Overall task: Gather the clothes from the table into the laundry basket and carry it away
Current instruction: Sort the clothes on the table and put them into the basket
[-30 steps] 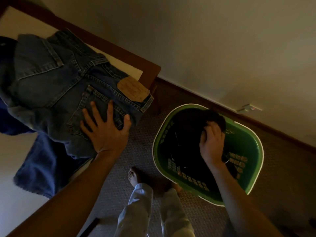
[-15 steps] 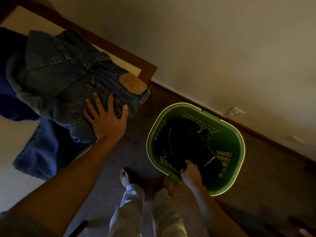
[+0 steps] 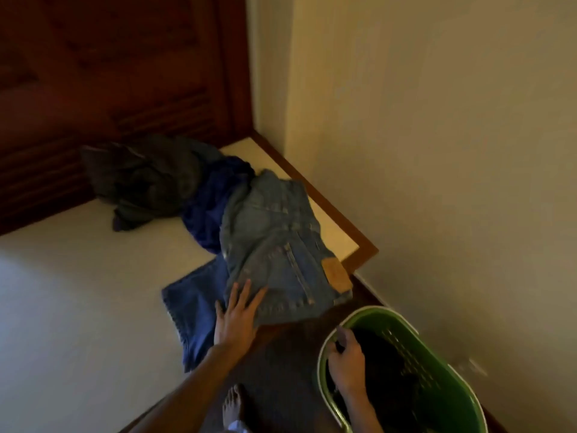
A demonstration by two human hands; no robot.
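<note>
Head view: the task looks barely started. The green basket (image 3: 443, 367) sits on the floor by the table (image 3: 78, 292) corner, with only something dark lying in it, too dim to identify. Most clothes are not yet gathered: the jeans (image 3: 274, 254) hang over the table edge, a blue cloth (image 3: 190, 310) lies under them, a darker blue garment (image 3: 212, 198) and a grey heap (image 3: 146, 179) lie further back. The left hand (image 3: 235, 317) rests flat and open on the jeans, gripping nothing. The right hand (image 3: 345, 360) is curled over the near rim of the basket, apparently gripping it. Left to do: move every garment across, then lift and carry the basket off
</note>
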